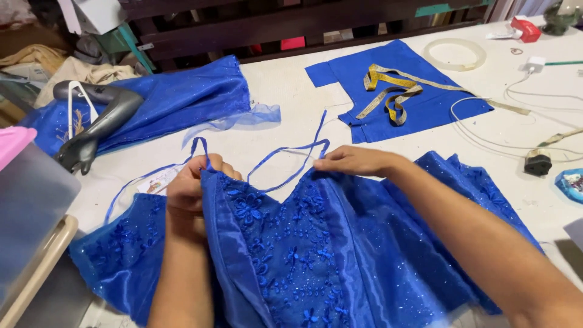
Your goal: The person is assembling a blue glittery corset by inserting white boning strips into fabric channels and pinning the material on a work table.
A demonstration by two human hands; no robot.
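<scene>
A royal blue dress (303, 255) with sparkly fabric and flower embroidery on the bodice lies on the white table (285, 91) in front of me. My left hand (191, 185) grips the top edge of the bodice at its left corner, fingers curled around the fabric by a thin blue strap (200, 146). My right hand (352, 161) pinches the bodice's upper right edge where another thin strap (291, 159) loops away.
More blue sparkly fabric (176, 100) lies at the far left with a dark grey hanger (97, 118) on it. A flat blue cloth piece (419, 103) carries a yellow measuring tape (392, 91). A tape ring (454, 54), white cables (486, 133) and a black plug (538, 163) sit right.
</scene>
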